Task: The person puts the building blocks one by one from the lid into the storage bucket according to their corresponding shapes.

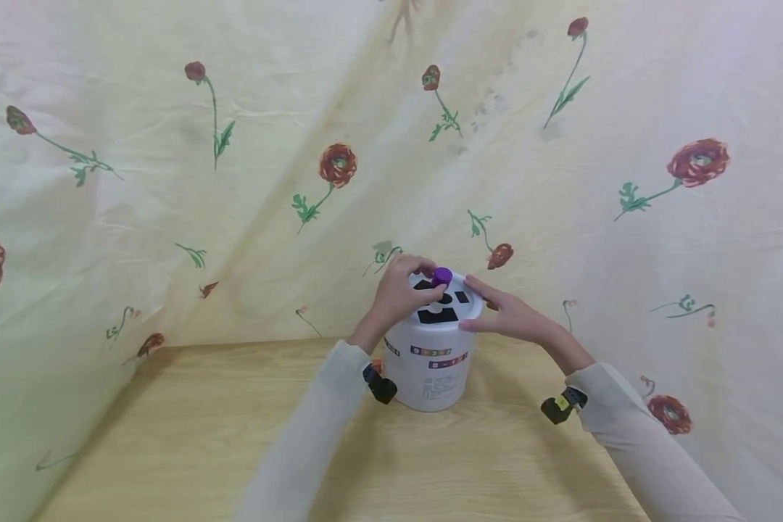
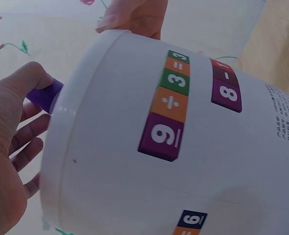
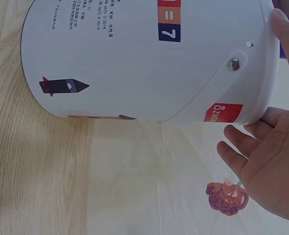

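"What does the left hand [image 1: 401,290] hold?"

"It pinches a purple block [image 1: 441,276] with its thumb and fingers, up at the lid [image 1: 472,307] of a white bucket [image 1: 431,370]. I can't tell if the block touches the lid."

"And the right hand [image 1: 514,317]?"

"It's spread wide, with its thumb and fingers on the lid's edge."

"Where's the bucket?"

"It stands upright on the wooden worktop [image 1: 235,428], with sums [image 2: 165,117] on its side. A flowery cloth [image 1: 267,275] hangs behind it."
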Action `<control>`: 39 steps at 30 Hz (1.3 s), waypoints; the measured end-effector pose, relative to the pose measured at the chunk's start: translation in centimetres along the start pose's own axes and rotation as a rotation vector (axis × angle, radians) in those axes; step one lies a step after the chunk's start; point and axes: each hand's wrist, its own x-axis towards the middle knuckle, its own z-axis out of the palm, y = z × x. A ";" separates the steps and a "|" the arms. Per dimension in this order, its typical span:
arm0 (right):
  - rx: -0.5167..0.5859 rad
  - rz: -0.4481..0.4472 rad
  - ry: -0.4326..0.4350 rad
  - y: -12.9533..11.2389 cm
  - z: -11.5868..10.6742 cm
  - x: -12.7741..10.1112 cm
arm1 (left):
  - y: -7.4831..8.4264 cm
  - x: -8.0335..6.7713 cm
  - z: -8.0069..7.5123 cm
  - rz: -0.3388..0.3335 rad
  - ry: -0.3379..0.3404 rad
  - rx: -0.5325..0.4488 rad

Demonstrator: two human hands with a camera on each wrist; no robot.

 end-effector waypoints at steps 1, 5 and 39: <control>-0.003 0.002 0.000 0.0 0.0 0.0 | -0.1 0.0 0.1 -0.012 -0.002 -0.009; -0.009 0.008 0.001 -0.1 0.1 -0.2 | -0.5 -0.1 0.3 -0.065 -0.012 -0.052; 0.004 0.008 0.010 -0.3 0.3 -0.1 | -1.0 0.8 1.2 -0.129 -0.125 0.135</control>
